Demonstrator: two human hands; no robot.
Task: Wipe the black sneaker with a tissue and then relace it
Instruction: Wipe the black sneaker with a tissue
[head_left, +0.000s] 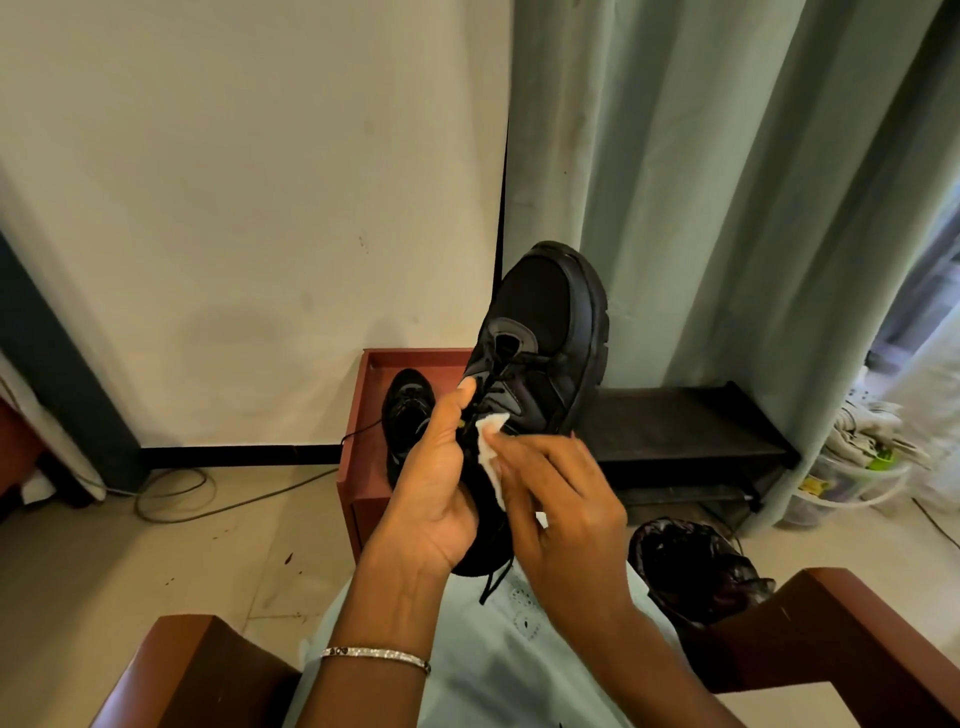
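Sneaker: black sneaker (550, 312) is being held up over the lap, toe pointing up and away, heel end down in the hands.
L hand: left hand (436, 488) is wrapping round the rear half, thumb lying along the eyelets; firm closed grip.
R hand: right hand (561, 499) is pinching a white tissue (491, 431) w/ curled fingers, pressing it on the upper beside the eyelets.
Progress: wiping is looking under way, approx. mid-shoe. Lace (496, 579) is dangling loose below the heel, only partly threaded, so relacing is prob. all left to do.
Other: second sneaker (408, 410) is lying on top of the red-brown box (363, 467).
Writing: no brand or label is showing clearly enough to read.
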